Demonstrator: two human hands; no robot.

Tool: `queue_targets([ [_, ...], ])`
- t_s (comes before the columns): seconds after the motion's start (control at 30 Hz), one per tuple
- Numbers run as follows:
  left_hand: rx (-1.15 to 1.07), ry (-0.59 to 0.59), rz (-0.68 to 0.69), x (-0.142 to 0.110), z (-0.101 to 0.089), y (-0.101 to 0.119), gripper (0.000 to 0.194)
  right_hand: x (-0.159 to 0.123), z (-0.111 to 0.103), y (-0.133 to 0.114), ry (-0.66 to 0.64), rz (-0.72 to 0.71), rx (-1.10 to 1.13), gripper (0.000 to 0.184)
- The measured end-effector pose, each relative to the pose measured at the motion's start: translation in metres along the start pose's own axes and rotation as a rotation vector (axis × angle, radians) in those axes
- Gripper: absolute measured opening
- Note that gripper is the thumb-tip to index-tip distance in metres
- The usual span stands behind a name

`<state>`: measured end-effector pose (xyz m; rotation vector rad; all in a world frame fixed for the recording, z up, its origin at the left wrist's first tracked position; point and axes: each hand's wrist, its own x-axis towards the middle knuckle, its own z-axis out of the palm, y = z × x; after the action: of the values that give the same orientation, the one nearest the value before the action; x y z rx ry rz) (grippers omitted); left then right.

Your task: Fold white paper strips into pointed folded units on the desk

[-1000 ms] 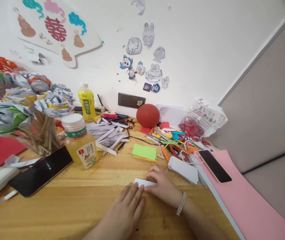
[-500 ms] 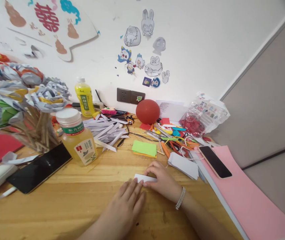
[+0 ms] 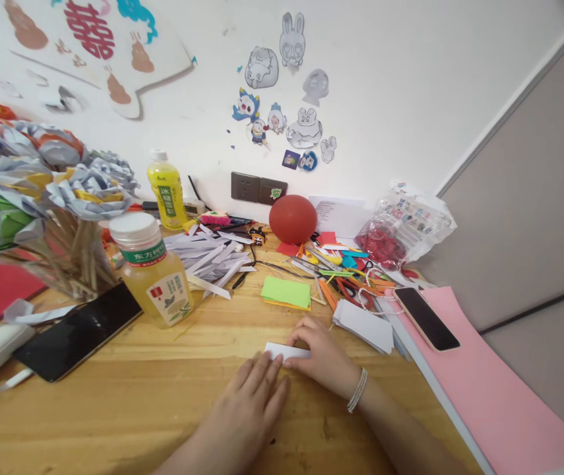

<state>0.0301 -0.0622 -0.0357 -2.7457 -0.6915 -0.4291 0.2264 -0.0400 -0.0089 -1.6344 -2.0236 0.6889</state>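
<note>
A small folded piece of white paper (image 3: 286,351) lies on the wooden table between my hands. My left hand (image 3: 248,399) rests palm down with its fingers stretched out, the fingertips touching the paper's left part and near edge. From the right, my right hand (image 3: 322,356) grips the same paper, thumb on the near side and bent fingers on the far side. A beaded bracelet (image 3: 357,390) circles my right wrist. Beyond the paper sits a stack of green and orange paper (image 3: 286,291); a stack of white paper (image 3: 363,326) lies to the right.
On the left stand a juice bottle (image 3: 150,270), a yellow bottle (image 3: 167,191) and paper flowers on sticks (image 3: 88,191), near a black tablet-like device (image 3: 81,333). Paper strips (image 3: 210,257) and a red balloon (image 3: 292,220) lie behind. A phone (image 3: 427,319) rests on pink paper (image 3: 499,376).
Both hands stay almost where they were on the folded paper. The left hand's thumb has shifted very slightly to the right, and the camera view has tilted a little.
</note>
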Motion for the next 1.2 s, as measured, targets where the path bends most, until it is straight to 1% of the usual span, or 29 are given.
queue_targets([
  [0.2, 0.0, 0.013, 0.01, 0.0, -0.001, -0.001, 0.032, 0.0, -0.001, -0.002, 0.001, 0.024, -0.018, 0.021],
  [0.5, 0.014, 0.037, 0.007, 0.0, 0.003, -0.001, 0.031, -0.001, -0.001, -0.003, 0.012, 0.019, -0.017, 0.02],
  [0.83, 0.002, -0.069, 0.03, 0.002, -0.004, -0.001, 0.037, -0.006, 0.003, -0.001, 0.057, 0.023, -0.082, 0.021],
  [0.93, -0.023, -0.105, 0.034, 0.001, -0.003, -0.002, 0.038, -0.009, -0.002, 0.0, 0.042, 0.041, -0.095, 0.025],
  [1.1, -0.019, -0.045, 0.028, 0.0, 0.001, -0.001, 0.037, -0.027, -0.017, 0.011, 0.049, 0.105, -0.083, 0.025],
  [1.2, -0.01, -0.05, 0.028, 0.0, 0.002, 0.0, 0.039, -0.042, -0.024, 0.024, 0.09, 0.104, -0.07, 0.024],
])
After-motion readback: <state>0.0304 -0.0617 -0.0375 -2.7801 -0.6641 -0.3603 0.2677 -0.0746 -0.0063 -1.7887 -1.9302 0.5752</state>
